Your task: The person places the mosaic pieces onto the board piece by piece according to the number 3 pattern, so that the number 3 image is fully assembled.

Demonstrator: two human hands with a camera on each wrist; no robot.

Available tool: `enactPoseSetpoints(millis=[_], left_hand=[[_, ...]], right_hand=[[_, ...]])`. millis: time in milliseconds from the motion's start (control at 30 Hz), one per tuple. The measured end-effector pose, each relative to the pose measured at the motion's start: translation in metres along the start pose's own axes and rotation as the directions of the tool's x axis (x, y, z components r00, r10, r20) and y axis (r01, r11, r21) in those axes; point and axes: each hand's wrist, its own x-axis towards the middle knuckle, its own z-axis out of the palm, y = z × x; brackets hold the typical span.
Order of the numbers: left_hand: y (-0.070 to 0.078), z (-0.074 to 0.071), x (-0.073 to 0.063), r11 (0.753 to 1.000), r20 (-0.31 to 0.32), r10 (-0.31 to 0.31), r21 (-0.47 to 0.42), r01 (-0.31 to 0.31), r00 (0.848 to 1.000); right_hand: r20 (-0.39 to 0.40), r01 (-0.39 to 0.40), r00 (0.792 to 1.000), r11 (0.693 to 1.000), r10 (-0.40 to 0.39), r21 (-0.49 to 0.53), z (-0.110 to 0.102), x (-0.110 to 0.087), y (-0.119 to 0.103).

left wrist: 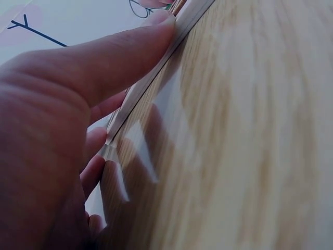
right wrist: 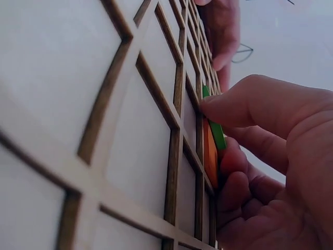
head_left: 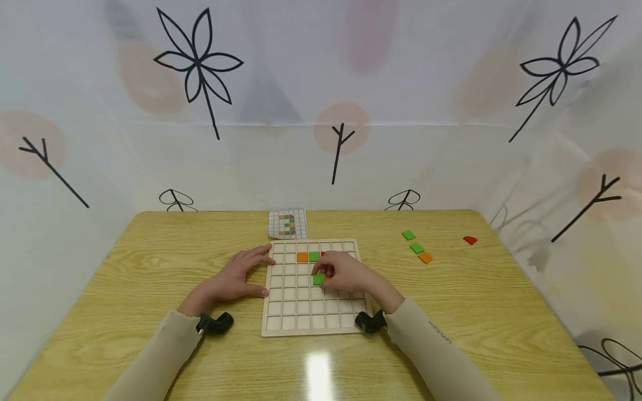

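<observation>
A wooden grid board (head_left: pixel 289 308) lies on the table. My left hand (head_left: pixel 234 277) rests at its left edge with fingers spread, thumb and fingertips touching the frame; the left wrist view shows the thumb (left wrist: pixel 119 60) on the rim. My right hand (head_left: pixel 346 271) is over the board, pinching a green square tile (head_left: pixel 318 279) between thumb and fingers. In the right wrist view that green tile (right wrist: pixel 218 133) is tilted above an orange tile (right wrist: pixel 209 156) in a cell. An orange tile (head_left: pixel 302 257) and a green tile (head_left: pixel 314 256) sit in an upper row, beside a partly hidden red piece (head_left: pixel 323 254).
A printed pattern card (head_left: pixel 273 227) lies behind the board. On the right side of the table are two green tiles (head_left: pixel 408 235), an orange tile (head_left: pixel 425 257) and a red rounded piece (head_left: pixel 470 240). A patterned white curtain (head_left: pixel 281 167) stands behind the table.
</observation>
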Motion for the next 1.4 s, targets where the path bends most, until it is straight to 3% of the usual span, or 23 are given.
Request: enactPoseSetpoints(millis=[367,1400], left_hand=[[0.0019,-0.0007,0.0000,1.000,0.006,0.000,-0.005,0.000,1.000],[0.0013,-0.0005,0.0005,1.000,-0.002,0.008,0.011,-0.008,1.000]], right_hand=[[0.030,0.008,0.999,0.994,-0.011,0.112,-0.0021,-0.0020,0.0017],[0.028,-0.008,1.000,0.992,0.005,0.126,0.0011,-0.0013,0.0012]])
